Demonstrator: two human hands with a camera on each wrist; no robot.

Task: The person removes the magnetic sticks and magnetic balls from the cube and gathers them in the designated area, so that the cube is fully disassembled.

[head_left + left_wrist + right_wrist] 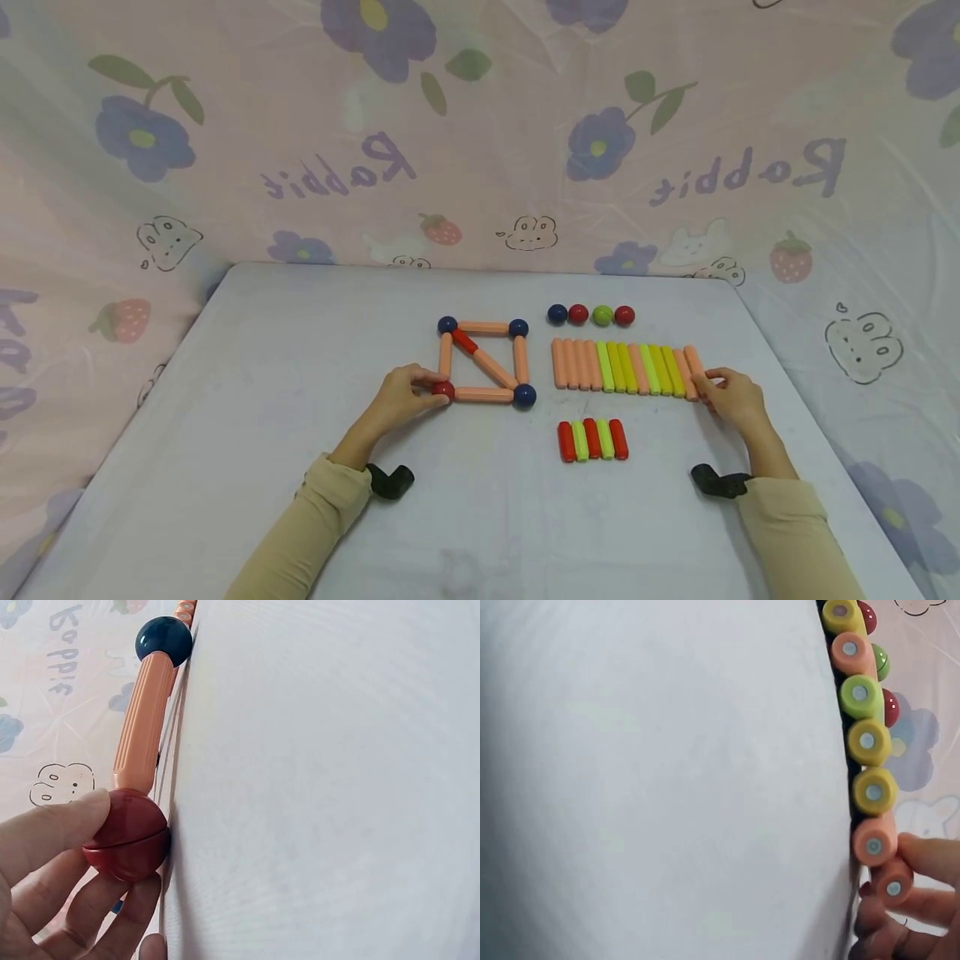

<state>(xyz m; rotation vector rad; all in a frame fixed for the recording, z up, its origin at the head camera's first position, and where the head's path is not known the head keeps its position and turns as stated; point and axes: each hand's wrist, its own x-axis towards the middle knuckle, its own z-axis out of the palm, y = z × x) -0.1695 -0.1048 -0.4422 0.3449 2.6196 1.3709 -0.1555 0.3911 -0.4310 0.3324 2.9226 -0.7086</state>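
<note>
My left hand pinches a red ball between thumb and fingers. This ball is the near left corner of a square of peach magnetic rods with dark blue balls at its other corners. A diagonal of one short red rod and one peach rod crosses the square. At the right end of a row of rods, my right hand pinches the last peach rod. That rod touches its neighbour and sits slightly raised in the right wrist view.
The row mixes peach, green and yellow rods side by side. Behind it stand several loose balls, blue, red and green. Several short red and green rods lie in front. A patterned curtain hangs behind the white table.
</note>
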